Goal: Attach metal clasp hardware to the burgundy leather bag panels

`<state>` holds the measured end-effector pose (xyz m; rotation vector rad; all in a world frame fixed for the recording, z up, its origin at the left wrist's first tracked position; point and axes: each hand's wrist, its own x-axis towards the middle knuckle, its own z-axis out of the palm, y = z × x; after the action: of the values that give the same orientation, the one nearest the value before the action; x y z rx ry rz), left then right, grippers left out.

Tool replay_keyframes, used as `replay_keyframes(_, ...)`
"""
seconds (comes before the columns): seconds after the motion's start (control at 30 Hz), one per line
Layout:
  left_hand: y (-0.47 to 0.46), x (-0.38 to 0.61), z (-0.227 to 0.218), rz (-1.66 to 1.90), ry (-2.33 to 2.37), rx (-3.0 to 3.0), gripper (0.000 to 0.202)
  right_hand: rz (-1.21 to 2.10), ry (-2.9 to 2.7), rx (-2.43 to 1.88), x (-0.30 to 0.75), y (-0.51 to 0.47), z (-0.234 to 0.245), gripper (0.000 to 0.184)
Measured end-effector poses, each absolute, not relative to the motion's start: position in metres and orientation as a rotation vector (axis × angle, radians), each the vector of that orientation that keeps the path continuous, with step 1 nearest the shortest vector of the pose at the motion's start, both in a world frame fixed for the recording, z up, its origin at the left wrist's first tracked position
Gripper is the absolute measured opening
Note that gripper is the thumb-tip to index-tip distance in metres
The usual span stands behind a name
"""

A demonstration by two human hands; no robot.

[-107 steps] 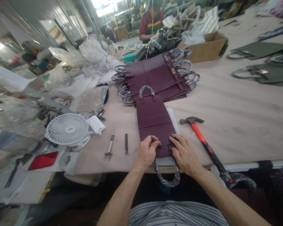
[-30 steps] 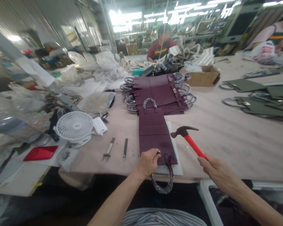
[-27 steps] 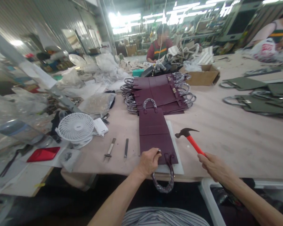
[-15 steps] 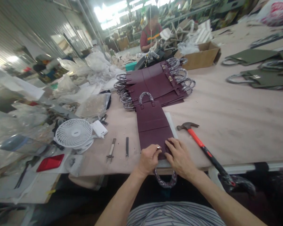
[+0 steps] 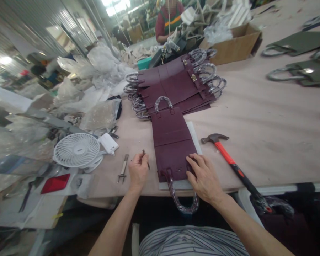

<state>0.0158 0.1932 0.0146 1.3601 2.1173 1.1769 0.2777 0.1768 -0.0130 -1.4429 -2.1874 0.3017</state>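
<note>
A dark purple leather bag panel lies lengthwise before me, with a plastic-wrapped handle at its far end and another wrapped handle hanging over the table's front edge. My right hand grips the panel's near right side by the handle's base, thumb and fingers curled around that spot. Left of the panel, my left hand is closed on a slim dark metal tool, its lower part partly hidden by the fingers. A pronged metal tool lies beside that hand. Under the panel shows a white board.
A claw hammer lies at right, its grip past the edge. Stacked purple panels and a cardboard box are behind. A white fan and red phone stand left. Green bag pieces lie far right; a person is beyond.
My left hand has left the panel, moved left and taken hold of the slim dark tool. My right hand stays on the panel. The view has tilted slightly downward.
</note>
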Motion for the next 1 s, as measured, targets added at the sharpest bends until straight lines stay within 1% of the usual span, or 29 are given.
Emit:
replay_keyframes(0.07,0.197,0.001,0.015,0.996,2.253,1.509,0.021,0.301,-2.173,-1.429,0.278,0.178,-0.015,0.045)
replay_keyframes(0.17,0.2,-0.004,0.015,0.765,2.385,1.724,0.022,0.295,-2.145,-1.408,0.28,0.178,-0.016,0.044)
replay_keyframes(0.27,0.193,0.012,0.015,0.779,2.263,1.936,0.018,0.261,-2.121,-1.463,0.279,0.175,-0.014,0.047)
replay_keyframes(0.37,0.176,0.042,0.014,0.822,1.968,2.1,0.014,0.21,-2.073,-1.666,0.276,0.167,-0.006,0.055)
replay_keyframes(0.47,0.159,0.067,0.01,0.885,1.893,2.088,0.015,0.251,-2.031,-1.897,0.273,0.157,0.003,0.056)
replay_keyframes(0.6,0.138,0.083,0.009,0.975,1.836,2.032,0.02,0.417,-1.976,-2.085,0.282,0.141,0.011,0.046)
replay_keyframes(0.73,0.107,0.091,0.007,1.051,1.702,2.022,0.025,0.721,-1.794,-1.978,0.307,0.12,0.009,0.047)
replay_keyframes(0.8,0.092,0.094,0.002,1.086,1.637,1.946,0.029,0.905,-1.643,-1.888,0.321,0.109,0.005,0.052)
replay_keyframes(0.9,0.074,0.095,-0.004,1.103,1.651,1.622,0.035,1.168,-1.347,-1.839,0.339,0.086,0.006,0.067)
replay_keyframes(0.97,0.062,0.096,-0.003,1.102,1.728,1.256,0.04,1.312,-1.207,-1.777,0.346,0.065,0.02,0.073)
replay_keyframes(1.0,0.056,0.097,-0.002,1.08,1.76,1.077,0.044,1.349,-1.178,-1.729,0.348,0.054,0.032,0.074)
